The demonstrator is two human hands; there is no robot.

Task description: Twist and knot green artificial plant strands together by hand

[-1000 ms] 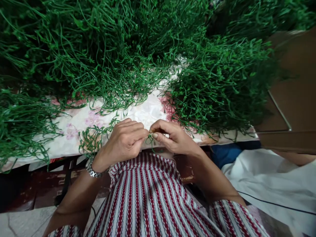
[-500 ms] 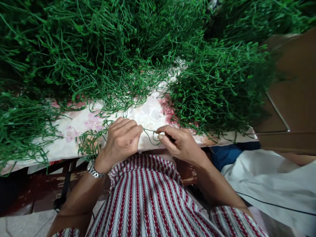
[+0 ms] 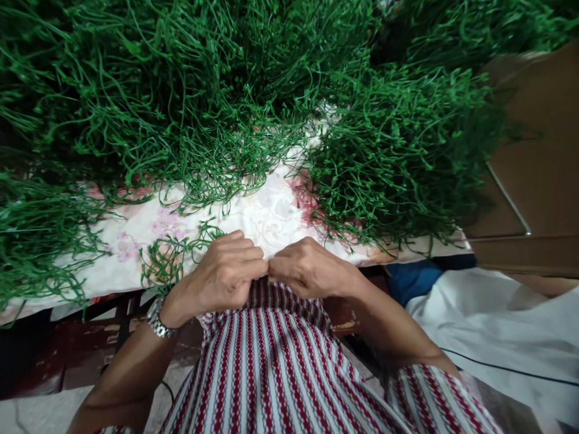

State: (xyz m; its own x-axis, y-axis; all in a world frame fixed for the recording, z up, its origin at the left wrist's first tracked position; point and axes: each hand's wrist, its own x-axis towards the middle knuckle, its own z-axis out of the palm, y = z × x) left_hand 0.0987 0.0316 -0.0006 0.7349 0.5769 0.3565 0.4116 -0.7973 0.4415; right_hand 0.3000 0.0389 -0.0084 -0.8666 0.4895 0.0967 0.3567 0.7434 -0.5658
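My left hand (image 3: 233, 269) is closed in a fist around a thin green plastic stem, with a leafy green sprig (image 3: 208, 232) sticking out behind it. Against its knuckles rests my right hand (image 3: 310, 268), fingers curled in on the stem's other end. Where the two hands meet, the stem is hidden. Both hands are at the front edge of a table covered by a floral cloth (image 3: 266, 208). Beside my left wrist lies a small tangle of green sprigs (image 3: 163, 262).
Large heaps of artificial green stems (image 3: 149, 84) cover the back of the table, with another pile (image 3: 398, 157) on the right and one on the left (image 3: 40, 235). A cardboard box (image 3: 543, 150) stands at far right, above a person's white clothing (image 3: 488, 319).
My hands have come together and down toward my body. The stem loop that showed between them is now hidden, and my right fingers have curled in from a pinch.
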